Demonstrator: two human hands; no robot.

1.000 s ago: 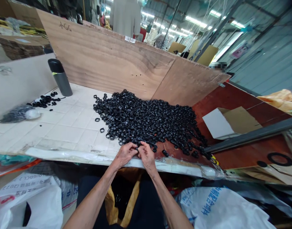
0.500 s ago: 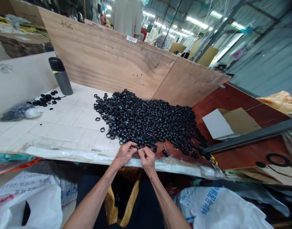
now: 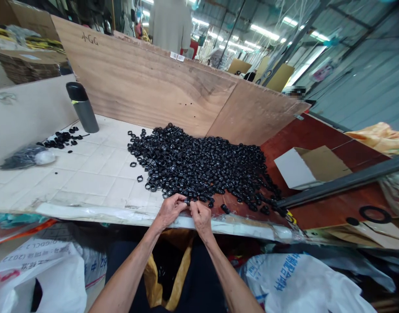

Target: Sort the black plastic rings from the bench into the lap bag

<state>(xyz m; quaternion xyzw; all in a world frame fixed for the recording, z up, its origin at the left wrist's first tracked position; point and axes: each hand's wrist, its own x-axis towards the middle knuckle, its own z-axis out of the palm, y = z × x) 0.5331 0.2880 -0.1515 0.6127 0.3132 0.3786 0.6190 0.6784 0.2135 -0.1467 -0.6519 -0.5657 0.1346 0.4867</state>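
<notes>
Apparently both hands point(image 3: 169, 211) point(image 3: 202, 216) pinched on blk ring point(image 3: 186, 201), half-hidden, ring pile point(image 3: 199, 161) just beyond, flask point(image 3: 85, 113) L, box point(image 3: 295, 168) R behind bar point(image 3: 349, 180)

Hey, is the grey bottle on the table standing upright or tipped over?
Upright: the bottle rests on its base, black cap on top.

The table point(image 3: 91, 174) has a pale left part and a reddish-brown right part. A plain wooden board point(image 3: 137, 78) walls off its back, a white panel point(image 3: 26, 111) its left side and a dark red panel point(image 3: 293, 134) its right, where a metal bar point(image 3: 346, 182) slants across. Beyond, long bright ceiling lights point(image 3: 264, 32) hang in rows near dark beams point(image 3: 349, 17), and a grey-blue ribbed wall point(image 3: 378, 87) fills the upper right
</notes>
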